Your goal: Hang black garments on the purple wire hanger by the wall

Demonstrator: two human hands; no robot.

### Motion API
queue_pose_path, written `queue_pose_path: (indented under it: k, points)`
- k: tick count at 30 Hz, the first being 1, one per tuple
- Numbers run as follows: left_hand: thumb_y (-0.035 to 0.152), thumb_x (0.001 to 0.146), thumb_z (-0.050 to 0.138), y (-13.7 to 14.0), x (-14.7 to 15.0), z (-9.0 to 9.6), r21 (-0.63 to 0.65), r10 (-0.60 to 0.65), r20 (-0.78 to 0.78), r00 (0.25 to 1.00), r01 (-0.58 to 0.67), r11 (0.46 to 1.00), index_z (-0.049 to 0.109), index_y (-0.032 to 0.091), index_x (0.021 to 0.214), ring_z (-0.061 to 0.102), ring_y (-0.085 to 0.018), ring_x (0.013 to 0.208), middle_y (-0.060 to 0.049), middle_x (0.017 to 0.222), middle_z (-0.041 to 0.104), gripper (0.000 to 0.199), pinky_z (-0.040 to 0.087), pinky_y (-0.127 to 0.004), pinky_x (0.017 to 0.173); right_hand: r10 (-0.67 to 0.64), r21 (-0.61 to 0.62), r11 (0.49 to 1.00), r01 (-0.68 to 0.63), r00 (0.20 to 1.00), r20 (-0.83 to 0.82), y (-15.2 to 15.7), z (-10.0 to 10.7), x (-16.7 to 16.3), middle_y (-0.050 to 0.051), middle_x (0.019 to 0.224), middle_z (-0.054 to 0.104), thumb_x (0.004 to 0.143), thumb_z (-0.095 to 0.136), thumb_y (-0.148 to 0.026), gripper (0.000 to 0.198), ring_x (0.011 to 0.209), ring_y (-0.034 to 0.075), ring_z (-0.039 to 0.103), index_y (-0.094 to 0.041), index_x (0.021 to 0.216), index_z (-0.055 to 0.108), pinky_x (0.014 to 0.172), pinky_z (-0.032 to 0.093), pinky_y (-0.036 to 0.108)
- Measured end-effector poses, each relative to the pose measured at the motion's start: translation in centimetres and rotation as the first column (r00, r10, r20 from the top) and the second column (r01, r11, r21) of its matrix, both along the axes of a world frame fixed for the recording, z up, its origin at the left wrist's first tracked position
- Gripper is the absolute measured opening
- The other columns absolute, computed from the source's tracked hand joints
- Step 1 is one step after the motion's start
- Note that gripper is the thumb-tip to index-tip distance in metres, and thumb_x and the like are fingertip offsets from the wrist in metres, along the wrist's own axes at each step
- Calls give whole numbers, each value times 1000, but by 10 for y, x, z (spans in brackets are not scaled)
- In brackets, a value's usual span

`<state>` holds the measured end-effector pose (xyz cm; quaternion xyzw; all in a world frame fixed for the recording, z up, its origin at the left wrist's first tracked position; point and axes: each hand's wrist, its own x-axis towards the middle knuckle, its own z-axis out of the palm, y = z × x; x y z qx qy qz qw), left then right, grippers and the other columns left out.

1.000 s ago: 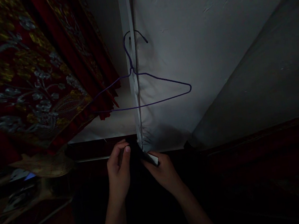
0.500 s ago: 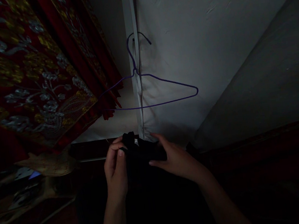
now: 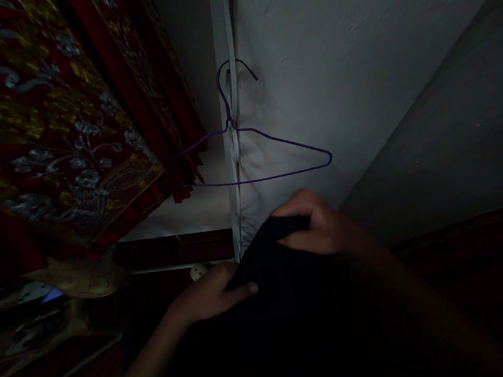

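A dark piece of cloth, black or nearly so, hangs between my hands; the dim light hides its shape and lower end. My right hand grips its upper edge, thumb below and fingers on top. Lower down and to the left, my left hand pinches the cloth's left side, its thumb lying over the fabric. Above both hands a purple wire hanger hangs at the wall with nothing on it, apart from the cloth. The hanger's left end overlaps the red fabric's edge.
Red fabric with gold and silver embroidery drapes at the upper left. A pale cable runs down the grey wall. A round whitish object with dark holes sits behind my left hand. Wooden furniture stands at the lower left.
My right hand has moved up and to the right, pulling up the cloth's edge. My left hand has dropped lower and turned flatter along the cloth. The hanger stays in place.
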<state>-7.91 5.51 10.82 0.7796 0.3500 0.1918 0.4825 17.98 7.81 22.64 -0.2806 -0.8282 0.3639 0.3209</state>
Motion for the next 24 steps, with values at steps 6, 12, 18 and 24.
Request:
queue_pose_path:
  k: [6, 12, 18, 24]
  points:
    - [49, 96, 58, 13, -51, 5, 169, 198, -262, 944, -157, 973, 66, 23, 130, 73, -29, 102, -10, 120, 75, 44, 54, -37, 90, -511, 301, 750, 589, 805, -302, 61, -18, 5, 5, 115, 74, 74, 53, -11, 43, 111, 22, 67, -22, 111, 72, 96, 51, 36]
    - [45, 96, 55, 20, -95, 21, 379, 376, -326, 868, -244, 893, 75, 27, 90, 72, -27, 81, -7, 88, 76, 28, 53, -35, 77, -478, 23, 876, 481, 874, -88, 94, -67, 7, 5, 101, 76, 83, 55, -25, 23, 104, 24, 69, -20, 97, 73, 100, 50, 40]
    - [45, 94, 55, 37, -109, 55, 534, 448, -202, 871, -286, 796, 72, 25, 86, 68, -26, 94, -7, 102, 71, 27, 52, -36, 89, -580, 13, 811, 585, 807, -108, 92, -50, 46, 0, 65, 63, 75, 70, -41, 23, 67, 18, 60, -20, 67, 65, 65, 49, 30]
    - [34, 94, 53, 62, -64, 102, 698, 402, 25, 915, -304, 648, 65, 20, 91, 58, -29, 124, -11, 123, 64, 19, 44, -42, 109, -532, -52, 846, 530, 844, -59, 74, -39, 49, 0, 64, 61, 78, 71, -44, 27, 62, 17, 58, -21, 67, 62, 60, 49, 30]
